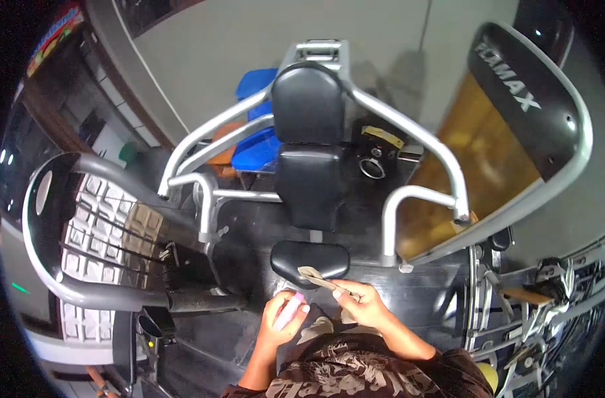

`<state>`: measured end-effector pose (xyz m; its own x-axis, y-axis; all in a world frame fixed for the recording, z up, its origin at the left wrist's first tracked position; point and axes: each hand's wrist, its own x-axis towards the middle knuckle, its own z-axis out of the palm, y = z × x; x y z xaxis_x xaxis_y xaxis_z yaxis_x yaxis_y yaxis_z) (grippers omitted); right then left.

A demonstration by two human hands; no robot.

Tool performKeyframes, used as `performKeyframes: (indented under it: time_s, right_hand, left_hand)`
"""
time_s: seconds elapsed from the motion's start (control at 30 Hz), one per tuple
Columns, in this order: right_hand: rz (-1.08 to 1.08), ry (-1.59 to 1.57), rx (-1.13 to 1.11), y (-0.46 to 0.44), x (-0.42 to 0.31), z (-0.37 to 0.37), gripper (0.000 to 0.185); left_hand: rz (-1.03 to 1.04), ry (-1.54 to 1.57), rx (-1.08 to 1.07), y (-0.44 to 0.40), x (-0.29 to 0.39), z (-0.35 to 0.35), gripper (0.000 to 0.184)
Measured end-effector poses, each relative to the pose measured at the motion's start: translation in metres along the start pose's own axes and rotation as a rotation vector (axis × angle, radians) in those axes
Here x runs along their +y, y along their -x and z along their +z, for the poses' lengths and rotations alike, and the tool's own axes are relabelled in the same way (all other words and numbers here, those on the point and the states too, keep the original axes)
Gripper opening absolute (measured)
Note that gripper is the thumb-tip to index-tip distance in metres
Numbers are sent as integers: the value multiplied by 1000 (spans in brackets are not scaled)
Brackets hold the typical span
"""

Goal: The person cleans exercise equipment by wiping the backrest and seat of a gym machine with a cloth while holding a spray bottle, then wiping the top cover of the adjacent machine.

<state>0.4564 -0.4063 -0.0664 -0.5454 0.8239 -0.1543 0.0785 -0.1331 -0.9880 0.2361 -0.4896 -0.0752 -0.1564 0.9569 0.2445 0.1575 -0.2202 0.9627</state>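
Observation:
My left hand (284,317) is wrapped around a small pale pink bottle (290,310), its top pointing up and to the right. My fingers cover much of it, so its exact kind is hard to make out. In my right hand (365,304) a beige cloth (316,276) is pinched; one end sticks out over the black seat (310,260) and another part hangs below the fingers. Whether the cloth touches the seat I cannot tell. Behind the seat rise the black padded backrests (309,106) of a gym machine.
Silver tubular arms (418,126) curve out on both sides of the machine. To the right stands a tall weight-stack cover (508,132); another machine frame (110,298) is on the left. Blue chairs (256,149) are behind, and metal racks (535,318) at lower right.

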Motion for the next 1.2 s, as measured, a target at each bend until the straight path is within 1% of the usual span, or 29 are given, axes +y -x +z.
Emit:
performKeyframes:
  time_s: [0.1,0.2,0.23,0.33,0.47,0.5,0.6,0.63,0.73,0.77,0.87,0.9,1.0,1.03,1.13,1.17,1.2]
  right_hand:
    - [-10,-8,76,35,-1,-31,32]
    - [-44,1,114,74,-2,-67,33]
    - [-26,-22,144,88,-8,-78,33]
    - [-9,-89,262,127,5,-113,33]
    - [-43,-117,356,177,6,-151,33]
    - [-40,-150,380,188,9,-159,32]
    - [-100,-133,446,219,11,-179,33]
    - [-102,-158,461,229,16,-184,32]
    - [-75,-127,458,257,24,-201,32]
    - [-126,-102,480,265,21,-205,32]
    - [-179,-119,543,283,29,-221,33]
    - [-158,-146,571,289,27,-226,33]
    - [-114,-216,638,299,20,-237,32]
    - [-110,-230,650,298,19,-242,33]
    - [-133,-188,634,299,23,-256,31]
    - [-142,-162,613,298,22,-259,30]
    - [-147,-139,592,297,20,-263,29]
  left_hand:
    - [-93,110,-9,6,15,38,22]
    - [-135,187,-43,12,35,82,23]
    - [-55,72,-82,17,35,94,27]
    - [141,-38,-118,19,46,135,30]
    - [76,-1,-214,23,70,177,31]
    - [23,62,-217,25,77,188,29]
    - [-11,323,-270,31,73,219,27]
    - [37,330,-293,29,71,227,26]
    - [-20,188,-329,31,84,251,27]
    - [-34,209,-362,30,92,260,26]
    - [143,62,-505,18,106,282,27]
    - [206,68,-518,15,107,289,28]
    - [221,87,-593,12,101,298,30]
    - [80,166,-613,12,110,301,32]
    - [76,94,-747,4,104,305,33]
    - [239,31,-802,-4,105,305,35]
    - [289,11,-824,-8,112,307,28]
